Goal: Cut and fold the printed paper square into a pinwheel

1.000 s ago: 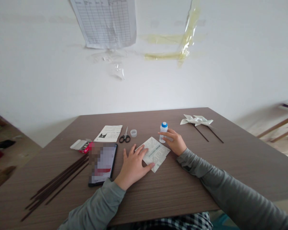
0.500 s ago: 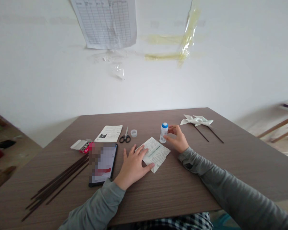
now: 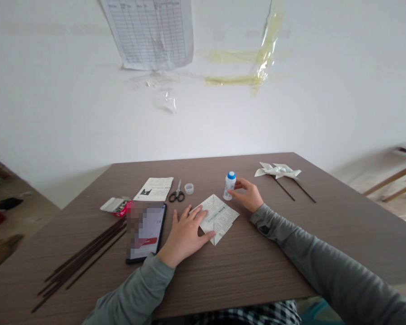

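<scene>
My left hand (image 3: 186,232) lies with spread fingers over the left part of a folded printed paper (image 3: 219,217), set like a diamond on the brown table. To the right, my right hand (image 3: 248,195) has its thumb and fingers at the right side of a small white bottle (image 3: 229,187) with a blue cap. The bottle stands upright just behind the paper's right part. Some fingertips of that hand are hidden behind the bottle.
Behind my left hand lie scissors (image 3: 177,194), a clear round cap (image 3: 189,188) and another printed sheet (image 3: 154,189). A phone (image 3: 149,234), a small red box (image 3: 120,206) and dark sticks (image 3: 84,259) are at the left. Paper pinwheels (image 3: 278,170) lie at the back right.
The bottle and my right hand have shifted slightly to the left. My left hand and the folded paper have moved very little.
</scene>
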A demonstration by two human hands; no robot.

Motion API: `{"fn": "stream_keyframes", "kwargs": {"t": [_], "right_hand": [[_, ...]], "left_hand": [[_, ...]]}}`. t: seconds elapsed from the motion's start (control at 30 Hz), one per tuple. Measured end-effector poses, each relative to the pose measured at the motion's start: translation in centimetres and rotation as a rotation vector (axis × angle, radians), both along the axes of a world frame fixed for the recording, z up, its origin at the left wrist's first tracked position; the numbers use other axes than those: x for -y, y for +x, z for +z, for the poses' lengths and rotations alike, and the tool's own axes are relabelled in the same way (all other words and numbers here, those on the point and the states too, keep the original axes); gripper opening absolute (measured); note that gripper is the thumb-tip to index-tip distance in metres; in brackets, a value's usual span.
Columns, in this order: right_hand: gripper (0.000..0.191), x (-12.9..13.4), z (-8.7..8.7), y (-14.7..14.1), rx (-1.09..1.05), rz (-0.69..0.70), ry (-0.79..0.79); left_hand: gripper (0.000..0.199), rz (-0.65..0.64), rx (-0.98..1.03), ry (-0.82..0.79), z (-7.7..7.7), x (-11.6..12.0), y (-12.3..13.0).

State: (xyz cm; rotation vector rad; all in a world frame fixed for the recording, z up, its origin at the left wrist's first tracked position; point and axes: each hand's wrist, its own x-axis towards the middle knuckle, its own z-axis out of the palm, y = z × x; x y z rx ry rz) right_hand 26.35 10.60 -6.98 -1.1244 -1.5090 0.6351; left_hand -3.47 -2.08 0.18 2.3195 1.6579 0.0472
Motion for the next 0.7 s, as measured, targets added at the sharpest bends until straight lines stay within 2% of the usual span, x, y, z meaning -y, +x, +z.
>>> {"fn": "stream_keyframes", "kwargs": {"t": [0.17,0.4,0.7], "right_hand": [[0.037,-2.4,1.7,-1.9,-0.036,0.058,-0.026],[0.032,-6.9,4.4,-6.7,-0.131,0.18,-0.168],[0.04,-9.7,4.2,-11.3,-0.124,0.234,-0.213]], "left_hand": [[0.077,-0.018,0.022,-0.001,-0.2,-0.4,-0.9],[0.078,0.028,-0.022,-0.009,0.2,-0.6,-1.8],[0.075,0.044,-0.025,0.01,0.4,-1.1,-3.1]]}}
